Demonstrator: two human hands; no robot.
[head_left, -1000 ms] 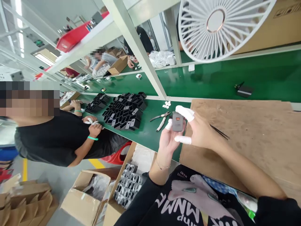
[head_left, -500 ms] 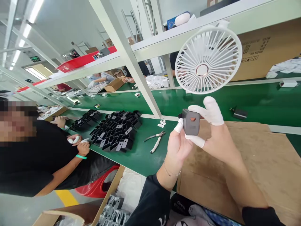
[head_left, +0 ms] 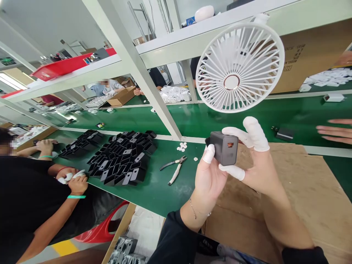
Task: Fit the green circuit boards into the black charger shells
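Observation:
Both hands hold one small dark grey charger block (head_left: 224, 147) up in front of me, its orange port facing the camera. My left hand (head_left: 210, 176) grips it from the left and below, thumb in a white finger cot. My right hand (head_left: 254, 161) pinches it from the right with cot-covered thumb and forefinger. The block hangs above the edge of a brown cardboard sheet (head_left: 297, 198) on the green bench.
Pliers (head_left: 174, 168) and small white discs (head_left: 181, 147) lie on the green mat (head_left: 159, 183) beside a pile of black charger shells (head_left: 121, 157). A white fan (head_left: 239, 62) hangs from the shelf frame. A person in black works at left; another hand (head_left: 335, 130) reaches in at right.
The view has swung upward and rightward. The charger is turned a little, showing more of its side. Another person's hand has appeared at the right edge.

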